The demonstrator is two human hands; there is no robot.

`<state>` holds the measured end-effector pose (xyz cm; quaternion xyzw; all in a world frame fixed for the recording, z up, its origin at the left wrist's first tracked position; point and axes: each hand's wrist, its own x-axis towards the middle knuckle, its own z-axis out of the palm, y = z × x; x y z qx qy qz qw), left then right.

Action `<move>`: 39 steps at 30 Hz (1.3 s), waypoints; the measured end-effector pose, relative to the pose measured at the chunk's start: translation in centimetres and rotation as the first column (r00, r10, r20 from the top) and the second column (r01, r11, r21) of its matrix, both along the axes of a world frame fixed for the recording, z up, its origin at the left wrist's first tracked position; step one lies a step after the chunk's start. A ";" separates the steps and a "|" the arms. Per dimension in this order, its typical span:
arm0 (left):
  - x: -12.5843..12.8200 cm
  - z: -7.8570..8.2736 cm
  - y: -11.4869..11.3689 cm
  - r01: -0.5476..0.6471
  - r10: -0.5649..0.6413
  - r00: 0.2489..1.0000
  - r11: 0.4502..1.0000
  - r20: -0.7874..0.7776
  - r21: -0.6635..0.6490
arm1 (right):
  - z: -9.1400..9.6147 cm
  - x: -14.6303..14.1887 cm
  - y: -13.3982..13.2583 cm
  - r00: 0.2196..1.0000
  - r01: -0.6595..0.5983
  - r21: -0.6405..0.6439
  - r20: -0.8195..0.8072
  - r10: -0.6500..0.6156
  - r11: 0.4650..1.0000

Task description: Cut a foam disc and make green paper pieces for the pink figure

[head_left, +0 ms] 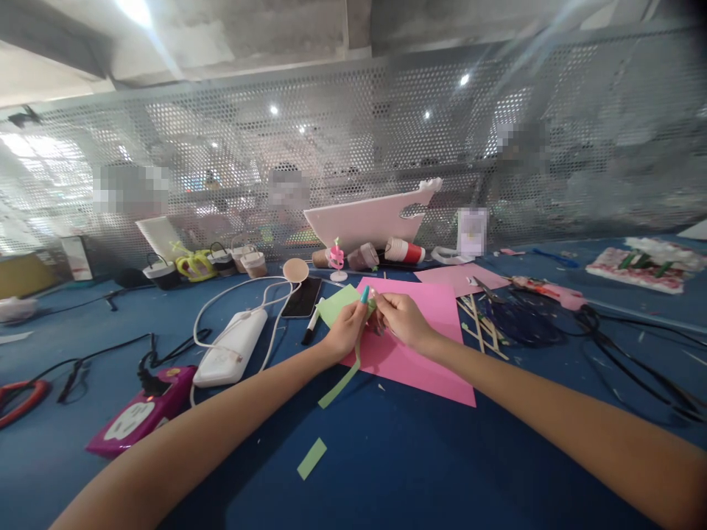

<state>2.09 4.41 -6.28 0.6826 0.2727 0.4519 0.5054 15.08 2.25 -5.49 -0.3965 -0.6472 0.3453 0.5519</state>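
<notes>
**Both hands pinched on one green strip**

Head view: the left hand [347, 327] and right hand [402, 318] meet fingertip to fingertip, and each narrow grip is closed on the top end of a green strip [338, 388]. The strip hangs below the grip and trails toward the person, off the near-left edge of the pink sheet [425, 361] lying under the hands. Nearer still, the blue worktop [420, 471] is open, with only one green offcut [312, 458] on it. Left of the grip sit one black marker [311, 325], one phone [303, 297] and one white power bank [230, 347]. Just behind the left hand lies one green sheet [336, 302]. Right of the grip lie a few wooden sticks [479, 324], too tangled to count. A second pink sheet [461, 278] lies beyond them.
</notes>
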 end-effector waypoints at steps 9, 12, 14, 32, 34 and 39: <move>-1.0 -0.9 0.6 -0.031 0.033 0.996 0.999 -0.084 0.016 | 1.0 -0.2 0.1 0.979 -0.145 -0.241 -0.174 0.104 0.959; -0.9 -0.7 0.5 -0.049 0.049 0.995 0.999 -0.081 0.004 | 1.2 -0.2 0.0 0.977 -0.154 -0.281 -0.188 0.104 0.947; -0.8 -0.6 0.4 -0.038 0.037 0.998 0.999 -0.056 -0.013 | 1.3 -0.2 0.0 0.977 -0.151 -0.291 -0.188 0.098 0.945; -0.5 -0.1 -0.1 -0.040 0.039 0.999 0.997 -0.021 -0.062 | 0.0 -0.1 -0.2 0.958 0.160 -0.075 0.251 -0.136 0.984; -0.5 0.0 -0.1 -0.068 0.066 0.997 0.996 -0.029 -0.060 | -0.3 -0.1 0.0 0.971 0.126 -0.090 0.213 -0.104 0.988; -0.6 -0.1 0.1 -0.133 0.134 0.991 0.986 0.002 -0.099 | -0.6 -0.3 0.0 0.996 0.088 -0.119 0.043 -0.083 0.989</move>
